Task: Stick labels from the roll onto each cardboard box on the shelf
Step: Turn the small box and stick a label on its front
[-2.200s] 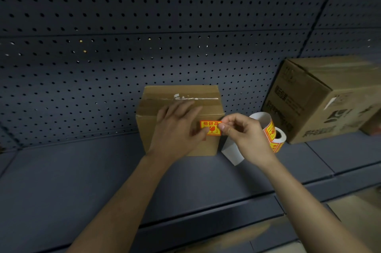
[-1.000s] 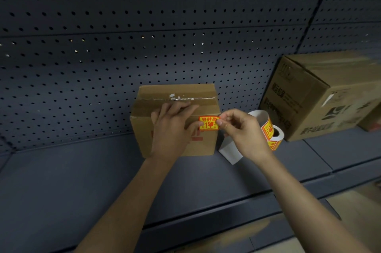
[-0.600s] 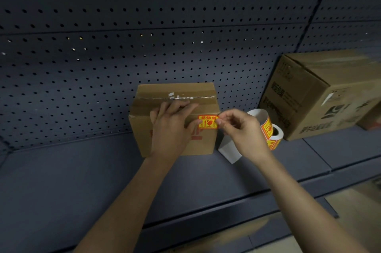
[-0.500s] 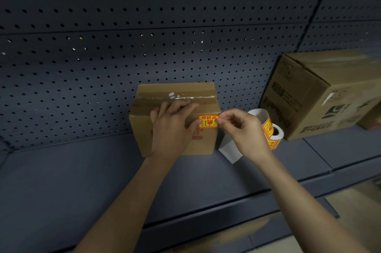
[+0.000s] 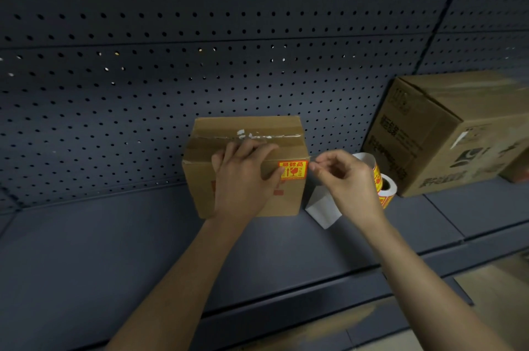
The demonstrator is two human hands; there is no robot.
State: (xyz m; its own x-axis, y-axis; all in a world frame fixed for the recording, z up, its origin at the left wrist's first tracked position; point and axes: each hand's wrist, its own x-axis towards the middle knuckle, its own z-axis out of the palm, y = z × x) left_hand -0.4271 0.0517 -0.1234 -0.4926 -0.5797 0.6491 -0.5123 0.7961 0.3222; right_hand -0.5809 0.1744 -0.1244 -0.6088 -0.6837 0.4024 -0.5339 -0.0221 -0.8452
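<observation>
A small cardboard box (image 5: 200,184) stands on the dark shelf (image 5: 86,250) against the pegboard. A red-and-yellow label (image 5: 294,170) is stuck at the top right of its front face. My left hand (image 5: 243,179) lies flat over the box's front, fingers on the top edge, thumb pressing the label's left end. My right hand (image 5: 343,179) hovers just right of the label with curled fingers, thumb and forefinger tips together, a small gap from the label. The label roll (image 5: 388,187) sits behind that hand; its white backing strip (image 5: 323,207) runs behind the palm.
A larger printed cardboard box (image 5: 446,133) stands on the shelf at the right, close to the roll. A dark pegboard wall (image 5: 200,36) backs the shelf. The shelf's front lip (image 5: 286,307) runs below my forearms, with floor visible beneath at the lower right.
The label went from being held at the box's front to lying flat on it. My right fingertips have let go of its right edge and drawn slightly right. My left thumb stays on it.
</observation>
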